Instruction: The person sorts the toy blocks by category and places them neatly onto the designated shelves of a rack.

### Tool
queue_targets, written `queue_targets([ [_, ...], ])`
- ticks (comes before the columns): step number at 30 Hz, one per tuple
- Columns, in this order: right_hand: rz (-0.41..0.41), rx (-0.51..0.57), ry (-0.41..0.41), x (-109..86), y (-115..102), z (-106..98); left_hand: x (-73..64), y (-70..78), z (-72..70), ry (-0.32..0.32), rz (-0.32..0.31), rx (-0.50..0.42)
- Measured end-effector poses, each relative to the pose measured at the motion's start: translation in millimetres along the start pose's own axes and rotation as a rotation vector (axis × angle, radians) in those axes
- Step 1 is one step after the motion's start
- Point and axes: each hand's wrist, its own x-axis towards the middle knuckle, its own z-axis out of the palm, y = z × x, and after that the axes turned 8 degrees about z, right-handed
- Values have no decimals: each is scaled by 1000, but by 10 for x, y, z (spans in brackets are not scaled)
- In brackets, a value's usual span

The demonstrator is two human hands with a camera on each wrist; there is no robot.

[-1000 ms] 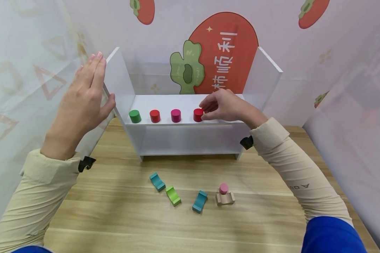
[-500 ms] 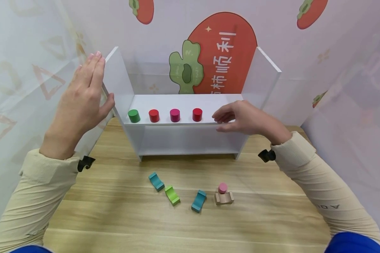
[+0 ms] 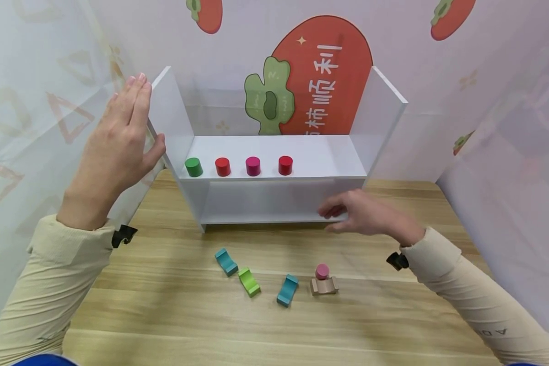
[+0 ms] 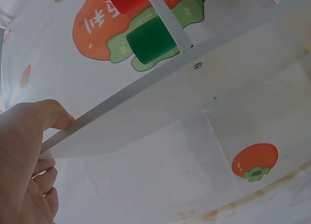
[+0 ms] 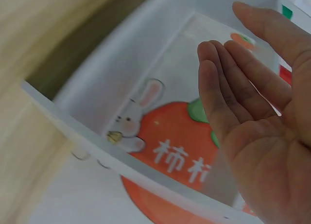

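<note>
My left hand (image 3: pixel 119 142) holds the left side panel of a white shelf (image 4: pixel 116 100), its thumb at the front edge and its fingers along the outer face. My right hand (image 3: pixel 366 213) holds nothing, its fingers loosely bent before the shelf's lower right part; the right wrist view shows the bare palm. On the upper board (image 3: pixel 317 150) stand a green cylinder (image 3: pixel 193 167), a red cylinder (image 3: pixel 222 166), a magenta cylinder (image 3: pixel 253 166) and a darker red cylinder (image 3: pixel 285 165), spaced in a row along the front edge.
On the wooden table (image 3: pixel 187 315) lie two blue notched blocks (image 3: pixel 287 291), a lime-green one (image 3: pixel 249 282) and a plain wood one (image 3: pixel 324 286). A pink cylinder (image 3: pixel 322 272) stands just behind the wood block. Patterned cloth walls (image 3: pixel 498 127) surround the table.
My right hand has let go of the darker red cylinder, drawn back to the right and come down in front of the shelf. The left hand has stayed on the panel.
</note>
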Motion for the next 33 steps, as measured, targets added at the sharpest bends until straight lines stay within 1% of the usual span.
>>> queue_targets([
  [6, -17, 58, -89, -108, 169, 404, -4, 7, 4, 6, 6, -1],
  [10, -20, 91, -119, -215, 281, 662, -9, 10, 19, 22, 20, -3],
  [14, -35, 131, -100, -304, 387, 888, -6, 8, 30, 41, 29, -6],
  [19, -20, 209, -77, -361, 499, 1121, 6, 6, 25, 53, 34, -10],
  [24, 13, 263, -46, -359, 585, 1300, 0, 4, 22, 50, 30, -12],
  [28, 46, 266, -35, -350, 569, 1361, -1, 6, 20, 46, 27, -13],
  [33, 60, 254, -6, -344, 529, 1421, 9, 14, 21, 46, 27, -16],
])
